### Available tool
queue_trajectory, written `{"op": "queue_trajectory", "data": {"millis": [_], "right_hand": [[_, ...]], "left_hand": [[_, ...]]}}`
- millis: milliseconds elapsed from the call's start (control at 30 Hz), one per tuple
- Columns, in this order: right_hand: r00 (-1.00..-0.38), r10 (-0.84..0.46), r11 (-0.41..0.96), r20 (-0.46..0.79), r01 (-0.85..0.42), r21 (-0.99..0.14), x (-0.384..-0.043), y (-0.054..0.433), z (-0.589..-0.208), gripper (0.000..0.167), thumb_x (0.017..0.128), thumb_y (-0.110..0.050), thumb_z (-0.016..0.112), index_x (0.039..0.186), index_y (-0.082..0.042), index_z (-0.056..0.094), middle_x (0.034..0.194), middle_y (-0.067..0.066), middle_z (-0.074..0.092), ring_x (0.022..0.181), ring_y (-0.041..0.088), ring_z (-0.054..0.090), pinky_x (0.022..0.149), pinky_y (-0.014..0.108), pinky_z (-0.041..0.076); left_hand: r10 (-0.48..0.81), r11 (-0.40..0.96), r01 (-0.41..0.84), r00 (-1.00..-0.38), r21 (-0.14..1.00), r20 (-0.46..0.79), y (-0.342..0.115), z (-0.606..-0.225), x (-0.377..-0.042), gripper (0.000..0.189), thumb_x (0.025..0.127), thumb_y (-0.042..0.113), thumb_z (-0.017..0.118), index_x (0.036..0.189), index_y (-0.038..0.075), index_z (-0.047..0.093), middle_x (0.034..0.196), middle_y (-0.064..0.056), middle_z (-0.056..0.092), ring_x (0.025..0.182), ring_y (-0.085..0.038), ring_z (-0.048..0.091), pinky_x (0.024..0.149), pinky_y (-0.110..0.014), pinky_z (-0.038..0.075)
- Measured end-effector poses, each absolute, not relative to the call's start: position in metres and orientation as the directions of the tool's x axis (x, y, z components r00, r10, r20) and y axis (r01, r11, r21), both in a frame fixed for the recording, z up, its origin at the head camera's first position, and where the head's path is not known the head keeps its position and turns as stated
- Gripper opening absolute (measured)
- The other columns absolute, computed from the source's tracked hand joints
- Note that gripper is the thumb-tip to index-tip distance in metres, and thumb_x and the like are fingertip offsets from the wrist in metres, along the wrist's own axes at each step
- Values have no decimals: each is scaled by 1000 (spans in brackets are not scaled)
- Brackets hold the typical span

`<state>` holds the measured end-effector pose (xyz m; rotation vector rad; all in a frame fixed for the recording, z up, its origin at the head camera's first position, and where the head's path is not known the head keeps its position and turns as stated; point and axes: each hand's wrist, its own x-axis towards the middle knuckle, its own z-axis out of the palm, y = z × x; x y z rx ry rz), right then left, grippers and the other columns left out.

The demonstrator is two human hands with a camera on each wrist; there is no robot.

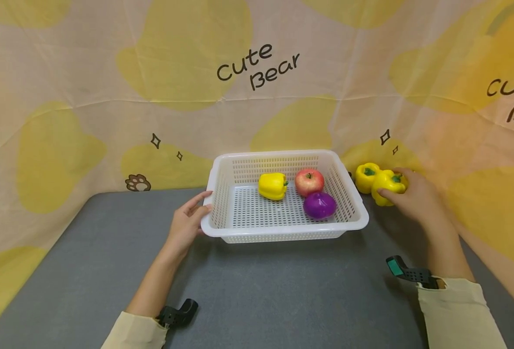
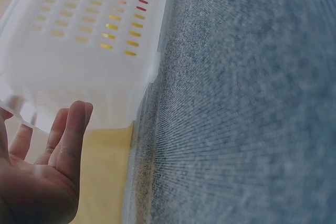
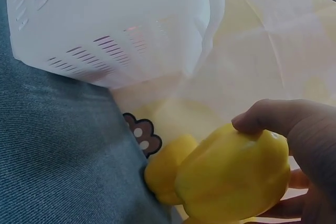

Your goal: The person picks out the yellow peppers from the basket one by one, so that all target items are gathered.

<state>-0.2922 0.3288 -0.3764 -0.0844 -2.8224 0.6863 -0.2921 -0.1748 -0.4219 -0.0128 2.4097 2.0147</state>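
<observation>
A white plastic basket (image 1: 283, 231) with slotted walls stands mid-table. Inside it lie a yellow bell pepper (image 1: 272, 186), a red apple (image 1: 309, 182) and a purple onion (image 1: 320, 205). My left hand (image 1: 185, 224) holds the basket's left rim, thumb on top and other fingers at the side; in the left wrist view the hand (image 2: 50, 166) is against the basket's end wall. To the right of the basket, my right hand (image 1: 416, 196) grips a yellow bell pepper (image 3: 233, 177) between thumb and fingers. Another yellow bell pepper (image 1: 366, 177) sits just behind it, by the basket.
The grey table (image 1: 283, 295) extends in front of the basket and to its left. A patterned cloth (image 1: 187, 126) with lettering hangs right behind the table. Black bands (image 1: 178, 313) are worn on both wrists.
</observation>
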Motion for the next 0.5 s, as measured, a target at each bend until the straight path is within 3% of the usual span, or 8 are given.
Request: {"op": "queue_trajectory", "data": {"millis": [500], "right_hand": [[-991,-51,881,121,-102,-463,-302,321,-392,75,91,-33,68,147,8,39,142,36,46,121,50,46,104,71,37]], "left_hand": [[-10,176,-12,-1000,984,-11,-175,-423,-293,43,102,25,58,144,23,56,131,-21,64,85,-9,68,67,-26,59]]}}
